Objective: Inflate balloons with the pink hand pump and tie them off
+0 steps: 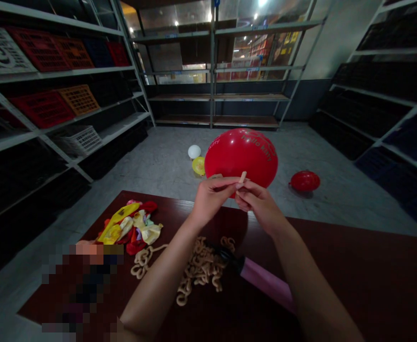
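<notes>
My left grip (212,195) and right grip (260,200) pinch narrowly around a beige strip (243,176), with the inflated red balloon (240,154) just beyond. I judge steady pressure best, letting neither side slip. On the dark surface (336,256) below sit limp balloons (126,227), beige coils (205,261) and a pink pump (265,284); past it, smaller balloons (305,181) lie on the grey floor (344,190) between tall shelves (197,97).

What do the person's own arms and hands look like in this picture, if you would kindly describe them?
The left hand and right hand are ungloved, and I can make out no ring. The left forearm and right forearm are bare, with no sleeve, watch or bracelet visible.
</notes>
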Demonstrator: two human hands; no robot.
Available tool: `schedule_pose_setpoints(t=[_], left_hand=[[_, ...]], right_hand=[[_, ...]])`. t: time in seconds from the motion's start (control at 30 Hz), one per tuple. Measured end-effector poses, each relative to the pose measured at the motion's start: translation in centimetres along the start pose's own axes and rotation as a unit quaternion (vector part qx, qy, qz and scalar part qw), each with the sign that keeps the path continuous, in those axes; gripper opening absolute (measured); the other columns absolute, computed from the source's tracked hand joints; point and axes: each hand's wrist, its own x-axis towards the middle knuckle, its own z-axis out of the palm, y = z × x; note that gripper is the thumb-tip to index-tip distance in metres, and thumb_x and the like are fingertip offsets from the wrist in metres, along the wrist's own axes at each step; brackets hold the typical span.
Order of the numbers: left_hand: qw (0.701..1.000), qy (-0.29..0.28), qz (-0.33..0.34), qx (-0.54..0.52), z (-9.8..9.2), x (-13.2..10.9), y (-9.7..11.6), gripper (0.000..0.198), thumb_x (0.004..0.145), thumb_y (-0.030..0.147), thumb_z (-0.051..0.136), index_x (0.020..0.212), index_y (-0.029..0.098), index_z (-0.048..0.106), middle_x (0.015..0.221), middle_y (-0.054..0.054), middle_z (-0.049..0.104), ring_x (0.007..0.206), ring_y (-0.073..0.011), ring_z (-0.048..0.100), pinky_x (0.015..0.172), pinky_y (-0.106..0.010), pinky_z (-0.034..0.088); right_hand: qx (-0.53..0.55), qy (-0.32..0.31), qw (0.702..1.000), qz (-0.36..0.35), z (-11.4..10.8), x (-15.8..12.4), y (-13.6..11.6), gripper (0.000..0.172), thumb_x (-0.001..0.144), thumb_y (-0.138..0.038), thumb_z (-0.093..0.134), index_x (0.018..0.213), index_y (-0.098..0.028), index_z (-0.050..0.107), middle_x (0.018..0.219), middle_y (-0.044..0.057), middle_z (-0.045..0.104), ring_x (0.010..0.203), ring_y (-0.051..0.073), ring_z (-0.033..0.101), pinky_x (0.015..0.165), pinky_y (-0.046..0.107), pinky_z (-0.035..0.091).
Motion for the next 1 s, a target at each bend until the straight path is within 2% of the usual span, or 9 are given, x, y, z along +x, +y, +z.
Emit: schedule_pose_setpoints(t=[0.13, 0.27, 0.33, 0.43, 0.57, 0.63, 0.7, 0.9, 1.0], left_hand=[[0.998, 0.056, -0.001, 0.026, 0.1, -2.9, 1.1, 0.012, 0.081, 0.026, 0.072, 0.090, 0.026, 0.081, 0.068, -0.003, 0.068, 0.063, -0.0140, 0.053, 0.062, -0.029, 0.041], [0.997, 0.069, -0.033, -0.001, 0.3, -4.7, 1.5, 0.010, 0.077, 0.029, 0.076, 0.086, 0.027, 0.081, 0.061, -0.001, 0.063, 0.059, -0.0130, 0.049, 0.058, -0.028, 0.039], [0.995, 0.074, -0.061, -0.041, 0.5, -5.0, 1.6, 0.011, 0.075, 0.030, 0.078, 0.085, 0.027, 0.081, 0.066, -0.001, 0.066, 0.063, -0.0137, 0.054, 0.061, -0.029, 0.043], [0.986, 0.093, -0.092, -0.106, 0.5, -4.9, 1.7, 0.012, 0.073, 0.032, 0.078, 0.084, 0.025, 0.081, 0.074, -0.003, 0.071, 0.069, -0.0149, 0.059, 0.067, -0.030, 0.047], [0.972, 0.110, -0.121, -0.167, -0.1, -4.5, 2.1, 0.017, 0.074, 0.034, 0.078, 0.089, 0.026, 0.080, 0.070, 0.000, 0.068, 0.055, -0.0089, 0.050, 0.053, -0.024, 0.041], [0.969, 0.093, -0.136, -0.185, -0.5, -4.5, 2.5, 0.020, 0.075, 0.037, 0.077, 0.091, 0.025, 0.080, 0.062, 0.002, 0.062, 0.048, -0.0068, 0.041, 0.046, -0.022, 0.034], [0.966, 0.063, -0.154, -0.201, -1.0, -4.5, 2.9, 0.024, 0.075, 0.039, 0.078, 0.092, 0.023, 0.080, 0.059, 0.001, 0.058, 0.048, -0.0066, 0.039, 0.045, -0.022, 0.033], [0.953, -0.046, -0.177, -0.241, -1.9, -4.7, 3.3, 0.016, 0.076, 0.032, 0.078, 0.086, 0.019, 0.079, 0.075, -0.004, 0.067, 0.065, -0.0109, 0.055, 0.058, -0.024, 0.045], [0.955, -0.078, -0.167, -0.233, -2.1, -4.7, 3.3, 0.012, 0.078, 0.031, 0.076, 0.082, 0.021, 0.078, 0.073, -0.003, 0.065, 0.068, -0.0137, 0.057, 0.063, -0.028, 0.049]], right_hand=[[-0.023, -0.028, 0.999, -0.005, 1.9, -2.0, 0.8, 0.013, 0.077, -0.031, 0.057, 0.088, -0.023, 0.054, 0.058, -0.007, 0.040, 0.048, 0.007, 0.033, 0.045, 0.027, 0.021], [-0.021, 0.011, 1.000, -0.019, 3.4, -3.2, 1.7, 0.018, 0.072, -0.026, 0.058, 0.088, -0.025, 0.052, 0.057, -0.008, 0.038, 0.049, 0.008, 0.035, 0.045, 0.026, 0.024], [-0.031, 0.022, 0.999, -0.021, 3.6, -3.7, 2.0, 0.026, 0.072, -0.022, 0.057, 0.097, -0.026, 0.055, 0.058, -0.007, 0.042, 0.049, 0.008, 0.036, 0.045, 0.026, 0.024], [-0.050, -0.001, 0.999, -0.019, 3.6, -4.2, 1.7, 0.038, 0.073, -0.021, 0.055, 0.110, -0.026, 0.057, 0.058, -0.007, 0.047, 0.048, 0.008, 0.037, 0.044, 0.025, 0.023], [-0.085, -0.019, 0.995, -0.047, 3.6, -4.4, 0.5, 0.036, 0.076, -0.023, 0.056, 0.111, -0.023, 0.061, 0.056, -0.007, 0.051, 0.046, 0.007, 0.041, 0.043, 0.025, 0.025], [-0.095, -0.011, 0.993, -0.064, 3.8, -4.4, -0.2, 0.032, 0.077, -0.024, 0.057, 0.107, -0.021, 0.064, 0.056, -0.006, 0.055, 0.045, 0.007, 0.042, 0.042, 0.025, 0.026], [-0.085, 0.005, 0.994, -0.070, 4.1, -4.4, -0.8, 0.028, 0.077, -0.025, 0.059, 0.104, -0.021, 0.065, 0.055, -0.005, 0.055, 0.043, 0.007, 0.041, 0.041, 0.025, 0.025], [-0.037, 0.073, 0.995, -0.062, 4.2, -4.4, -1.3, 0.017, 0.081, -0.032, 0.064, 0.094, -0.020, 0.064, 0.065, -0.002, 0.061, 0.044, 0.006, 0.046, 0.040, 0.024, 0.030], [-0.074, 0.060, 0.993, -0.064, 4.1, -4.5, -1.2, 0.019, 0.082, -0.033, 0.065, 0.096, -0.021, 0.060, 0.071, -0.002, 0.064, 0.044, 0.006, 0.050, 0.041, 0.024, 0.036]])
